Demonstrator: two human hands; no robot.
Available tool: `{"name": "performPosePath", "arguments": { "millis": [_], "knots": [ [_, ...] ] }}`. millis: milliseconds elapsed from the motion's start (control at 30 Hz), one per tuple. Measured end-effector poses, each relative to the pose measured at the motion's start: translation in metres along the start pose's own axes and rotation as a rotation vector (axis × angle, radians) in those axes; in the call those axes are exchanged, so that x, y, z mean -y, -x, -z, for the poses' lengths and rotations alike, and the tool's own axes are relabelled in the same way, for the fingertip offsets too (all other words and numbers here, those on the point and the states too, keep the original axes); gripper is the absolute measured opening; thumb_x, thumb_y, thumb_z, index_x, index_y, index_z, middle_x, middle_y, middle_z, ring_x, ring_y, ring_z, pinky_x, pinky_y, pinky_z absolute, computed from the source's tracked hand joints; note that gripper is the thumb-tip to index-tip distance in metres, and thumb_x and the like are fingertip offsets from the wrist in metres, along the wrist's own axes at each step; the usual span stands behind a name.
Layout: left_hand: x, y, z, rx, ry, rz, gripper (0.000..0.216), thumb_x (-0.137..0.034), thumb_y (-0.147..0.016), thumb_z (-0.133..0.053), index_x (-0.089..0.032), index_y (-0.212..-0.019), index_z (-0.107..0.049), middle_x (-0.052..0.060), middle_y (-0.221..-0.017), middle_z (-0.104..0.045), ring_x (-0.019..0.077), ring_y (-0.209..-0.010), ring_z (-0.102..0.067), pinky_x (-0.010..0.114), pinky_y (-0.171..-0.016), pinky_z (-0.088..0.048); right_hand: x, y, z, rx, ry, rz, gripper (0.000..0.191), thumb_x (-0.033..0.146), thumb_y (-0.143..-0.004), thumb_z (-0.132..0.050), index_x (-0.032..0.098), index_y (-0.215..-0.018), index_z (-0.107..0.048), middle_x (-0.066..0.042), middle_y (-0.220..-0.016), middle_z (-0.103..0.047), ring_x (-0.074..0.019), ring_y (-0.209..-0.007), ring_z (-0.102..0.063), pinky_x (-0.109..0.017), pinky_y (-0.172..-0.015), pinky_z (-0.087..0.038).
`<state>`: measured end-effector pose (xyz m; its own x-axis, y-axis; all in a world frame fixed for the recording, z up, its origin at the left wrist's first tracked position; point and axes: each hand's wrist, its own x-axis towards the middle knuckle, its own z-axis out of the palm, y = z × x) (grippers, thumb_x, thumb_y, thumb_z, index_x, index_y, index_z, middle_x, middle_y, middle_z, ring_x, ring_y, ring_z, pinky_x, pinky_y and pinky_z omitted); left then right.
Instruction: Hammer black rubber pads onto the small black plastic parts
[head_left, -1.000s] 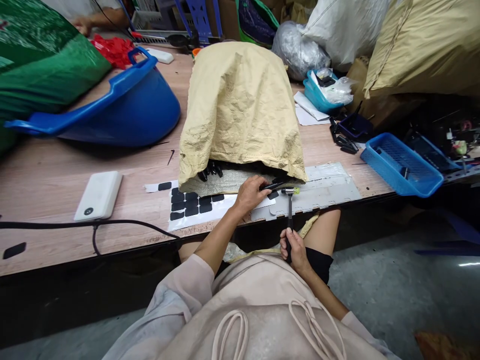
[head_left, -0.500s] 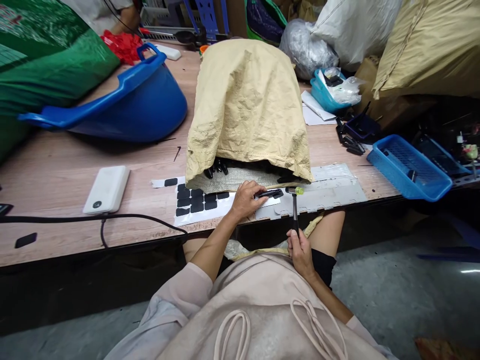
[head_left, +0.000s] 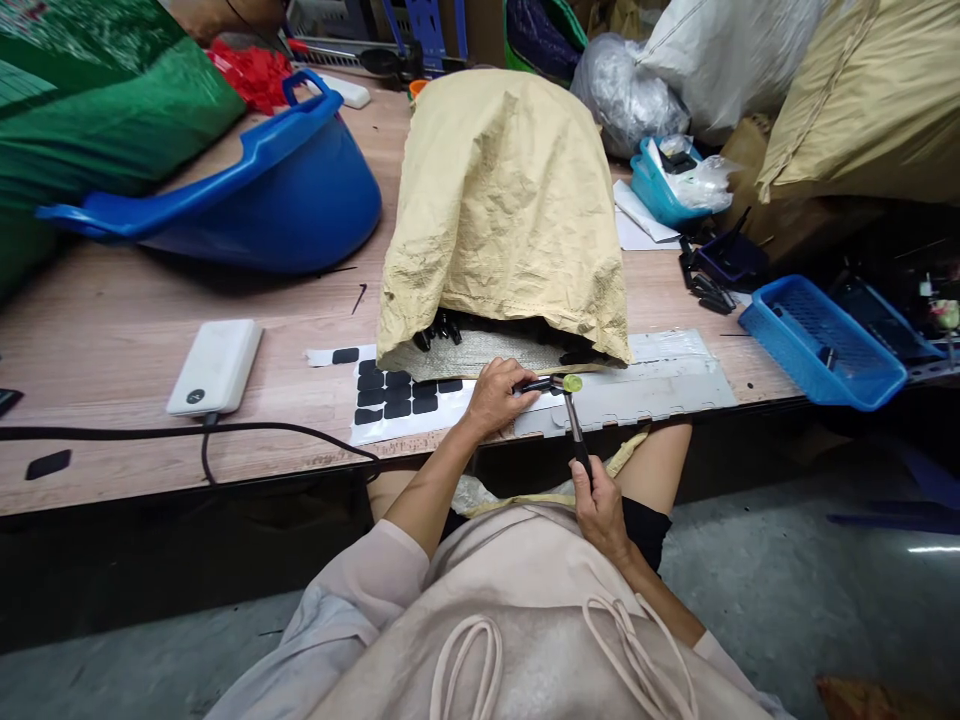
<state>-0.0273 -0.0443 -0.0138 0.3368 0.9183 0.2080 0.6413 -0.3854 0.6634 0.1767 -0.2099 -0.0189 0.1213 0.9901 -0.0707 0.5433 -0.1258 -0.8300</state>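
Note:
My left hand (head_left: 495, 400) is closed, pressing a slim black piece (head_left: 535, 384) at the table's front edge. My right hand (head_left: 602, 512) grips the dark handle of a small hammer (head_left: 575, 428). The hammer's head, with a yellow-green face, is over the right end of the black piece; I cannot tell whether they touch. Beneath lies a grey board (head_left: 667, 372). To the left of my left hand is a white sheet (head_left: 450, 415) with rows of black rounded stickers (head_left: 397, 392). Just beyond, a tan sack (head_left: 506, 200) lies with its mouth toward me, showing black pieces inside.
A blue basin (head_left: 300, 190) stands tilted at the left, behind a white power bank (head_left: 215, 367) with a black cable (head_left: 285, 428). A blue basket (head_left: 821, 340) sits at the right edge, near loose black parts (head_left: 711, 293). Full bags (head_left: 870, 100) crowd the back right.
The hammer's head has swung left, from beside the black piece to over its right end. My left hand stays almost in place. The view has shifted slightly.

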Motion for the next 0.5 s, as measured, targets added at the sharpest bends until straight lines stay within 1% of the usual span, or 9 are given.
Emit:
{"name": "performPosePath", "arguments": {
  "millis": [133,233,300,400,500],
  "knots": [
    [-0.0009,-0.0001,0.0003,-0.009,0.001,0.003,0.015,-0.027,-0.084,-0.075,-0.024,-0.099,-0.077,0.003,-0.087,-0.067,0.0231,-0.092,-0.057,0.038,-0.089,-0.044,0.0002,-0.0013,-0.0008,0.023,0.017,-0.034,0.039,0.053,-0.103,-0.042,0.021,-0.088,-0.059,0.001,-0.067,-0.058,-0.0171,-0.061,-0.054,-0.028,-0.060,-0.040],
    [-0.0022,-0.0004,0.0016,0.004,0.011,0.007,0.016,-0.026,-0.084,-0.075,-0.023,-0.099,-0.077,0.003,-0.087,-0.067,0.0231,-0.092,-0.057,0.038,-0.089,-0.044,0.0031,-0.0017,-0.0007,0.015,-0.015,-0.009,0.039,0.053,-0.104,-0.042,0.020,-0.094,-0.061,0.000,-0.072,-0.061,-0.0175,-0.066,-0.057,-0.028,-0.064,-0.043],
    [-0.0032,-0.0007,0.0025,0.012,0.018,0.013,0.016,-0.025,-0.083,-0.075,-0.023,-0.099,-0.077,0.003,-0.086,-0.066,0.0231,-0.092,-0.057,0.038,-0.089,-0.044,0.0050,-0.0025,-0.0010,0.039,-0.029,0.015,0.038,0.052,-0.103,-0.042,0.020,-0.098,-0.062,0.000,-0.073,-0.061,-0.0174,-0.067,-0.057,-0.028,-0.065,-0.043],
    [-0.0046,-0.0011,0.0035,0.010,0.024,0.017,0.013,-0.022,-0.083,-0.073,-0.023,-0.095,-0.077,0.003,-0.086,-0.066,0.0226,-0.092,-0.057,0.038,-0.088,-0.044,0.0059,-0.0038,-0.0024,0.111,-0.019,0.010,0.038,0.052,-0.102,-0.044,0.020,-0.092,-0.062,0.003,-0.064,-0.053,-0.0155,-0.059,-0.051,-0.028,-0.060,-0.039],
    [-0.0057,-0.0011,0.0040,0.009,0.027,0.015,0.013,-0.022,-0.083,-0.072,-0.024,-0.095,-0.077,0.003,-0.085,-0.066,0.0225,-0.091,-0.057,0.038,-0.088,-0.045,0.0035,-0.0034,-0.0041,0.132,-0.075,-0.059,0.039,0.055,-0.101,-0.047,0.021,-0.090,-0.063,0.005,-0.060,-0.045,-0.0140,-0.055,-0.044,-0.027,-0.054,-0.034]
  ]
}}
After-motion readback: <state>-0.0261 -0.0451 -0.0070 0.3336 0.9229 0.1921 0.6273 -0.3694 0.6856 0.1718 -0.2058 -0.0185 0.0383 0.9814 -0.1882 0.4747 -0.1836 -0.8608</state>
